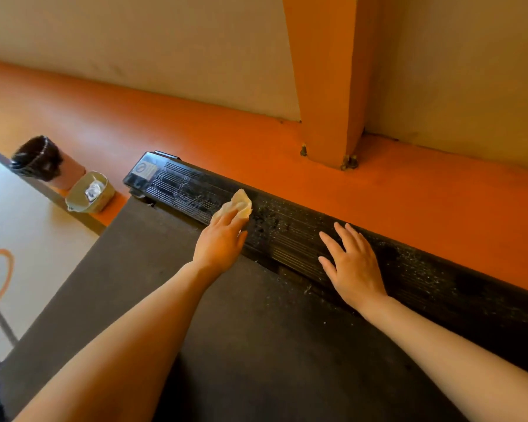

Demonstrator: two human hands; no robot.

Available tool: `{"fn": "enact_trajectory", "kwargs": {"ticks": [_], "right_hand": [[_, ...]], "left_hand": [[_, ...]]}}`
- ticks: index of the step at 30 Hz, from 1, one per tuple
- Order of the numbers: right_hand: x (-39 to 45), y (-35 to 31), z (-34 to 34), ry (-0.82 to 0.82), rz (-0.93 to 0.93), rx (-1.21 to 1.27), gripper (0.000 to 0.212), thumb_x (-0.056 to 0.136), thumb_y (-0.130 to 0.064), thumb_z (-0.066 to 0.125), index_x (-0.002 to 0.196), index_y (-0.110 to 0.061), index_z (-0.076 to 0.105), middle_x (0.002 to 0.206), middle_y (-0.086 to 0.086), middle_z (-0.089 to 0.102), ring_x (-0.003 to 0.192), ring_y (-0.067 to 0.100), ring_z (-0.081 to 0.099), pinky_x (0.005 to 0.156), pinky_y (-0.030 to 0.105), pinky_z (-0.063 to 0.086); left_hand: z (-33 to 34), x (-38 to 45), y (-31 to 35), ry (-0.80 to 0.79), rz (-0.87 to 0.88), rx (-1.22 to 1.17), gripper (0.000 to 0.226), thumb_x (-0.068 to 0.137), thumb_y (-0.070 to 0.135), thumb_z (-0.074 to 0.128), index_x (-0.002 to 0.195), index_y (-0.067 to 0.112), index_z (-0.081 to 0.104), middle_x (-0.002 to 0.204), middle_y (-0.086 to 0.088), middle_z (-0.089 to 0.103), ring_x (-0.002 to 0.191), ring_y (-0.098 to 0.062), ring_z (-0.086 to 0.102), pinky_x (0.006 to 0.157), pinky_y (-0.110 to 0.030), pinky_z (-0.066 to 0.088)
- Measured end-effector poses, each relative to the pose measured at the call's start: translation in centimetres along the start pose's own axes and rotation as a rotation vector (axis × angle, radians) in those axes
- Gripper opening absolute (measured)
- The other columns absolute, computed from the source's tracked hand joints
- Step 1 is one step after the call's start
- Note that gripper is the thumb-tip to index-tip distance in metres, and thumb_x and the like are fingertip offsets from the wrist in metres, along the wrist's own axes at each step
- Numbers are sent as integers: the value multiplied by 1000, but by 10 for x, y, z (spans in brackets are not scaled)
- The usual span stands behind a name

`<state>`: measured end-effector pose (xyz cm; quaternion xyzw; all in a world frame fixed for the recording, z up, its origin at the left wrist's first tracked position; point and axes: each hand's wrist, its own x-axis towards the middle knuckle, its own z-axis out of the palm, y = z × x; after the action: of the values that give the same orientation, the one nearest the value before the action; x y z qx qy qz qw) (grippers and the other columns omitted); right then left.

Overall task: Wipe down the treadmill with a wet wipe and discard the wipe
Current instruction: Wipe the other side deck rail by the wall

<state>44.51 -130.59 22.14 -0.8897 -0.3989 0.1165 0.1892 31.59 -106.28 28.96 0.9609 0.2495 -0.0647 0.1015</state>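
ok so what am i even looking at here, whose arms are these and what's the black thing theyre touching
This is a single picture from a camera worn on a person's head, looking forward and down, so the two bare arms are the wearer's own. No robot is involved.

The long black ribbed strip is the side rail of a treadmill, and the grey surface beside it is the running belt. The rail looks dusty, with pale specks on it.

The left hand presses a crumpled wet wipe onto the rail, apparently wiping it. The right hand lies flat on the rail with fingers spread, holding nothing.

On the orange floor past the treadmill's end stand a bin with a dark liner and a smaller open container with something crumpled inside.
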Motion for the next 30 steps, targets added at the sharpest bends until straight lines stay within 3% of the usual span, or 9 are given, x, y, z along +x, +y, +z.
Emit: {"fn": "enact_trajectory", "kwargs": {"ticks": [7,10,14,17,20,25,30], "right_hand": [[6,12,22,70,-21,-60,54,89,-32,69,138,-15,56,146,18,49,137,38,42,109,50,34],[6,20,31,126,-63,-82,48,95,-35,62,138,-15,56,146,18,48,138,37,41,110,48,30],[3,25,37,159,-101,-84,54,96,-45,35,139,-17,54,149,16,45,141,34,36,113,48,28],[3,25,40,176,-105,-80,55,97,-45,33,141,-17,52,150,16,43,142,32,33,115,49,28],[3,24,40,178,-108,-92,55,98,-44,31,141,-15,51,150,16,43,143,33,34,115,51,30],[2,22,39,168,-99,-109,54,98,-42,33,142,-15,50,151,16,42,144,32,33,116,50,28],[2,22,38,154,-93,-112,54,99,-42,33,143,-15,50,152,16,41,144,32,31,117,49,26]], "left_hand": [[0,18,-34,98,37,74,32,99,15,54,130,13,60,139,-8,56,127,-30,53,103,-48,42],[12,23,-50,134,98,75,36,98,14,55,134,14,57,138,-8,57,126,-31,54,102,-49,43],[33,31,-76,87,240,148,50,100,22,51,149,20,40,154,-5,38,140,-26,38,110,-49,38],[43,40,-91,44,311,201,52,105,35,34,155,26,23,161,-1,17,149,-21,15,118,-41,21],[46,52,-99,17,356,195,53,105,45,22,156,32,12,163,2,5,150,-18,4,120,-38,12],[53,71,-93,26,456,206,53,105,43,23,154,23,27,162,-7,18,150,-22,10,121,-38,13],[67,64,-70,144,272,-156,46,104,31,40,146,12,43,153,-3,37,144,-14,29,117,-41,31]]}}
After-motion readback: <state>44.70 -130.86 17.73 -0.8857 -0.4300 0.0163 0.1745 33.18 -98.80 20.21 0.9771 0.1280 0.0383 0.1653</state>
